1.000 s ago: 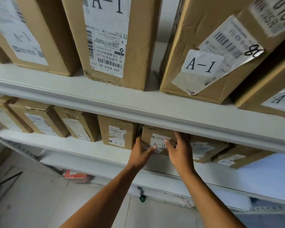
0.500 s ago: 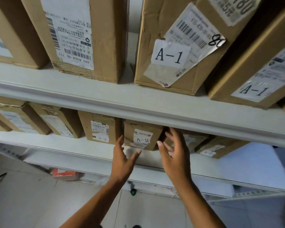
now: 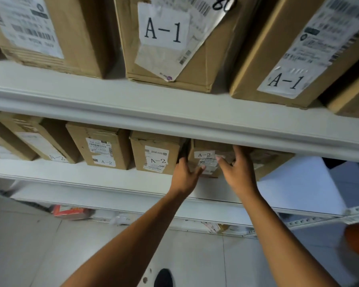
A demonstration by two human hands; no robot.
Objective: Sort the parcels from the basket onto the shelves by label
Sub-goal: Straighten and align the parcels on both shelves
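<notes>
On the lower shelf (image 3: 133, 179), my two hands are on a small brown parcel (image 3: 210, 162) with an A-2 label. It sits in the row of other A-2 boxes, just beside the A-2 box (image 3: 157, 155) on its left. My left hand (image 3: 184, 176) holds the parcel's left side, with the thumb across the front and the fingers tucked into the dark gap beside it. My right hand (image 3: 239, 175) holds the right side, with the thumb on the front near the label and the fingers going up toward the top edge. Both hands are curled round the parcel.

I think I am at the step of putting this parcel in its place. Next I need to push it straight back so its front lines up with the others, then let go and reach for the basket, which I can't see now.

Half a second ago my hands were open and near a different A-2 box. Now they grip this parcel, and the view has slid to the right. Up above, the big A-1 boxes (image 3: 170, 42) fill the top shelf (image 3: 174, 104).
</notes>
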